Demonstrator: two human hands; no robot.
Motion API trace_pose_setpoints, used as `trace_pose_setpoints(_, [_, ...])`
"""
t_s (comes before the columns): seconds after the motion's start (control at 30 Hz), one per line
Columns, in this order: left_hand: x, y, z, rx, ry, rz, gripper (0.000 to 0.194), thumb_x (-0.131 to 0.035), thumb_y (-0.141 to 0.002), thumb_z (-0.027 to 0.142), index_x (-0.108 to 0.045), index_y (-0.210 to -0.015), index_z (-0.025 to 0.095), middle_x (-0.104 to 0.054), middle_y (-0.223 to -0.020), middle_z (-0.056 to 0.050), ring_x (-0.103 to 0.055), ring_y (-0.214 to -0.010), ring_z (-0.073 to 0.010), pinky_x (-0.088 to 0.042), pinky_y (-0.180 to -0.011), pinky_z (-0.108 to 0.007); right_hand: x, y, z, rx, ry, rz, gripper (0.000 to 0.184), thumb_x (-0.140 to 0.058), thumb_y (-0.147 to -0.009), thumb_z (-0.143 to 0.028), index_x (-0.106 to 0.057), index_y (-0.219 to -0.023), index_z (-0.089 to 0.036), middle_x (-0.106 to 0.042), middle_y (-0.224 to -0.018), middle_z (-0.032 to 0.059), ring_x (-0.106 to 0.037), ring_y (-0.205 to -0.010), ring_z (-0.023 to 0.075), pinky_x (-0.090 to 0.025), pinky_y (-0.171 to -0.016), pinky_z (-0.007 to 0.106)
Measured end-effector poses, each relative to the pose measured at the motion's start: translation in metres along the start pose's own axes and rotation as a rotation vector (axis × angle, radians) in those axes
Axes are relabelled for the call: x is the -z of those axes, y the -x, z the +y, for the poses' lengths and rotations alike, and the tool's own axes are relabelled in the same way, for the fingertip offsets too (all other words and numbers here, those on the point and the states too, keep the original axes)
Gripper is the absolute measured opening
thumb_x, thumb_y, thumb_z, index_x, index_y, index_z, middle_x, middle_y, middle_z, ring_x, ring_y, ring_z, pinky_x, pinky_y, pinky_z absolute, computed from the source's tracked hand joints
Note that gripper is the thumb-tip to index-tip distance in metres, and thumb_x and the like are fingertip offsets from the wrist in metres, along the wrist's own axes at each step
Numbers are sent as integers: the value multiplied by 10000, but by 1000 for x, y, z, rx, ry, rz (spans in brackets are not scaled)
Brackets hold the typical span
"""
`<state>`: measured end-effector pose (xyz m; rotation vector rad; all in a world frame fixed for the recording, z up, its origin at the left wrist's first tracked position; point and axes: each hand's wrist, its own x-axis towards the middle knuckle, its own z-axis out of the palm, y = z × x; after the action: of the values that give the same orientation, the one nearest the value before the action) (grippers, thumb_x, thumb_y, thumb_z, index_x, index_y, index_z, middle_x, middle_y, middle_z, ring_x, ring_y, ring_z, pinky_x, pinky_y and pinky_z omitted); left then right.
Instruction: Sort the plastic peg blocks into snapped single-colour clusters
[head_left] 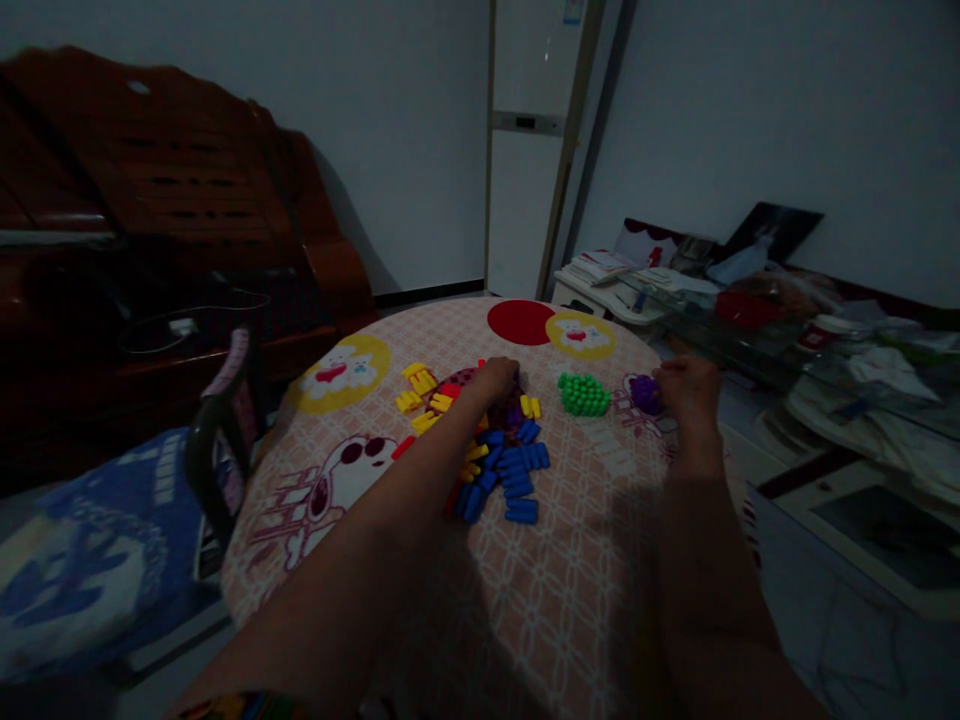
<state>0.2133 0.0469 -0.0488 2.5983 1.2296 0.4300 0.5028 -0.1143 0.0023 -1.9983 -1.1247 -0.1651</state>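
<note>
My left hand [498, 378] reaches over the middle of the table, its fingers curled down at a mixed heap of small plastic pieces. Whatever those fingers hold is hidden. Around that hand lie yellow pieces [421, 378], a few red pieces [403, 447] and many blue pieces [517, 470]. To the right, a tight cluster of green pieces [583, 395] sits apart. My right hand [688, 385] is at the table's right side, fingers pinched together, right beside a small group of purple pieces [643, 393]. Anything in that pinch is too small to make out.
A patterned cloth [555, 590] covers the round table. A chair [225, 430] stands close on the left, with a wooden sofa [187, 190] behind. At right, a glass-topped cabinet [750, 350] carries papers, bags and a cup [823, 332]. A tall white unit [525, 190] stands beyond.
</note>
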Motion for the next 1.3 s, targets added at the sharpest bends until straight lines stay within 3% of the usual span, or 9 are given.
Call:
trace_pose_setpoints(0.1, [5,10,4,-5,-8,6,281,-656,-735,81,-686,-1005,151,-722,-1064,-155,-675,-1046,-300,-507,-911,-361,-11,9,-22,-29,-76,-59,143,-651,-711,-240,-724,-800,-155,-705,-692,78,-691,-628,226,-567,-638,350])
trace_pose_setpoints(0.2, [13,23,10,-15,97,75,272,-703,-718,115,-690,-984,172,-729,-1032,-120,-681,-1004,-285,-525,-893,-371,-27,21,-47,20,-236,-215,163,-659,-698,-245,-733,-811,-155,-717,-692,62,-671,-567,193,-558,-584,315])
trace_pose_setpoints(0.37, [25,54,24,-24,531,203,235,-682,-756,178,-723,-987,198,-752,-921,-59,-705,-873,-240,-548,-826,-364,-47,53,-97,287,-368,-467,241,-692,-717,-201,-768,-943,-165,-759,-829,49,-698,-689,182,-564,-684,315])
trace_pose_setpoints(0.57, [23,84,32,-57,707,228,364,-656,-753,174,-688,-1115,189,-754,-950,-66,-710,-861,-236,-550,-772,-344,-44,82,-138,608,-60,-599,250,-711,-797,-128,-766,-1038,-165,-758,-1052,114,-693,-927,218,-495,-855,317])
trace_pose_setpoints(0.73, [16,88,37,-72,837,223,436,-625,-789,207,-611,-1224,184,-730,-900,-51,-708,-802,-206,-554,-727,-320,-39,87,-145,641,138,-659,214,-684,-856,-173,-741,-1060,-144,-749,-1059,143,-680,-984,246,-468,-841,313])
trace_pose_setpoints(0.9, [16,90,37,-112,976,218,493,-658,-817,302,-584,-1290,184,-739,-1079,-100,-718,-999,-227,-571,-871,-359,-29,61,-116,508,-32,-518,202,-696,-784,-216,-736,-973,-158,-752,-908,76,-664,-794,188,-481,-741,286])
trace_pose_setpoints(1.13, [26,90,16,-2,857,303,328,-673,-789,311,-700,-1085,174,-763,-1084,-108,-722,-1018,-257,-569,-945,-413,12,7,5,-64,-301,35,286,-743,-579,-253,-755,-843,-143,-730,-744,40,-669,-675,197,-537,-664,312])
trace_pose_setpoints(1.2, [28,90,9,27,823,319,299,-665,-783,310,-718,-1046,178,-769,-1076,-100,-724,-1004,-259,-571,-940,-414,14,5,35,-217,-279,112,259,-731,-566,-242,-746,-801,-136,-706,-672,33,-667,-630,205,-533,-612,307])
trace_pose_setpoints(1.3, [28,91,2,46,810,330,289,-654,-785,321,-734,-1026,183,-772,-1063,-91,-725,-986,-256,-582,-911,-400,7,10,61,-389,-133,102,197,-713,-575,-219,-736,-753,-138,-650,-553,13,-650,-554,207,-506,-546,292])
